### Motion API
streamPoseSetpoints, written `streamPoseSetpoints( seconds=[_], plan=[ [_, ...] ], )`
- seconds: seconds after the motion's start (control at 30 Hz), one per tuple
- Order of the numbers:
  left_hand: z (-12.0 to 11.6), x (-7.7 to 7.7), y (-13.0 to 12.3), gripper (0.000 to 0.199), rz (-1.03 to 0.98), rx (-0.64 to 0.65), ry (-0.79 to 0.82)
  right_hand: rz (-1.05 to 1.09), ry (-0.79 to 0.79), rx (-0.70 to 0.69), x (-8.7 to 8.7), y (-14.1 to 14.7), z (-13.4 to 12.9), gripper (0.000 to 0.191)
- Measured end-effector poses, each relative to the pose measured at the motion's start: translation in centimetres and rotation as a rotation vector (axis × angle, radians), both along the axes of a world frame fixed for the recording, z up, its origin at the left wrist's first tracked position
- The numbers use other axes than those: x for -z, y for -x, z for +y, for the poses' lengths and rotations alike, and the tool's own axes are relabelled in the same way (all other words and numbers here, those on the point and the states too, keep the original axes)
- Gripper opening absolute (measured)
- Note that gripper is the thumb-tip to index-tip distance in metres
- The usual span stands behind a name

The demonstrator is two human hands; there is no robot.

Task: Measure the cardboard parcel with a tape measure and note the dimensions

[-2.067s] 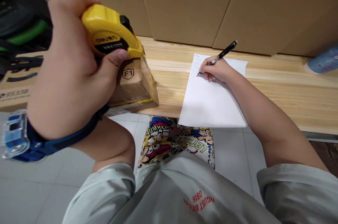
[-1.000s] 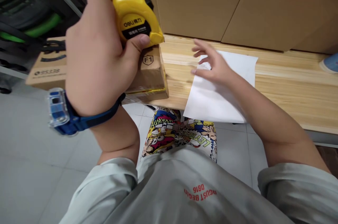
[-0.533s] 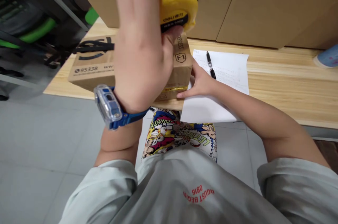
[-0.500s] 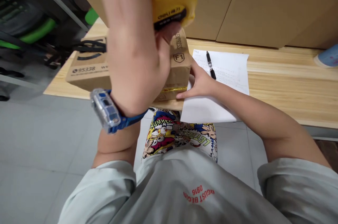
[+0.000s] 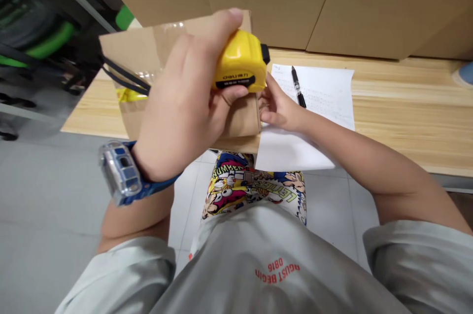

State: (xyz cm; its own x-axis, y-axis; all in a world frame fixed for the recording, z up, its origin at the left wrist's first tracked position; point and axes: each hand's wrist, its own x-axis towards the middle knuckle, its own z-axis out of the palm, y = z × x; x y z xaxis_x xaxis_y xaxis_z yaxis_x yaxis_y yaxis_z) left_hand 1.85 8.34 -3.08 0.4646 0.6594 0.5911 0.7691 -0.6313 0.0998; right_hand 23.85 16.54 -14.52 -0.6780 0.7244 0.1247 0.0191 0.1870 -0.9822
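Yellow tape measure [image 5: 240, 66] sat clenched in our left hand [image 5: 181, 112] over the cardboard box [image 5: 240, 124]; our right hand [image 5: 279, 107], fingers loosely spread, steadied the box's edge beside the paper [image 5: 320, 94].

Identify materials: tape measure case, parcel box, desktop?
The tape measure case looks like glossy yellow plastic: sheen, moulded curves. The parcel box is matte brown cardboard, judging by its creased flap. The desktop looks like pale wood with visible grain; solid or laminate can't be told.

A black pen [image 5: 297, 88] lies on white paper [image 5: 325, 102] on the wooden surface [image 5: 406, 112], below large cardboard boxes [image 5: 369, 3].
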Motion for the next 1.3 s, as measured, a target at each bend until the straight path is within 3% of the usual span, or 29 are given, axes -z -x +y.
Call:
streamPoseSetpoints(
  seconds=[0.1, 0.27, 0.37, 0.53, 0.6, 0.7, 0.77, 0.8, 0.83, 0.9, 1.0, 1.17, 1.3],
  plan=[
    [1.1, 0.1, 0.5, 0.065, -0.042, 0.003, 0.092, 0.048, 0.008, 0.003, 0.9, 0.0, 0.3, 0.152],
    [3.3, 0.5, 1.9, 0.079, -0.066, 0.197, 0.245, 0.009, 0.038, 0.001, 1.2, 0.1, 0.6, 0.154],
    [3.8, 0.6, 2.6, 0.071, -0.025, 0.231, 0.241, -0.036, 0.007, 0.040, 0.7, 0.1, 0.5, 0.132],
    [3.7, 0.6, 3.2, 0.070, -0.044, 0.156, 0.320, -0.064, -0.125, 0.142, 0.4, 0.1, -0.3, 0.085],
    [3.5, 0.5, 3.1, 0.070, -0.078, 0.135, 0.345, -0.063, -0.309, 0.211, 0.6, -0.1, -0.2, 0.071],
    [2.8, 0.4, 2.3, 0.059, -0.140, 0.018, 0.323, 0.020, -0.796, 0.286, -0.1, -1.3, 0.7, 0.049],
    [2.3, 0.5, 1.9, 0.056, -0.167, -0.029, 0.295, 0.091, -1.093, 0.332, -1.9, -2.7, 1.5, 0.027],
    [2.2, 0.6, 1.7, 0.056, -0.174, -0.029, 0.287, 0.124, -1.199, 0.411, -3.0, -3.4, 1.8, 0.012],
    [2.1, 0.7, 1.6, 0.057, -0.181, -0.029, 0.289, 0.158, -1.261, 0.512, -4.3, -4.1, 2.0, 0.009],
    [2.0, 0.8, 1.5, 0.060, -0.202, -0.021, 0.297, 0.144, -1.245, 0.640, -6.7, -5.0, 1.9, 0.018],
    [2.0, 0.9, 1.5, 0.062, -0.218, -0.008, 0.294, -0.098, -1.164, 0.475, -8.4, -4.3, 0.8, 0.021],
    [2.1, 0.7, 1.3, 0.064, -0.178, -0.028, 0.284, -0.227, -0.627, 0.258, -6.1, 0.3, 0.6, 0.070],
    [2.1, 0.6, 1.1, 0.061, -0.157, -0.096, 0.318, -0.233, -0.668, 0.279, -3.6, 2.5, 3.5, 0.071]
  ],
)
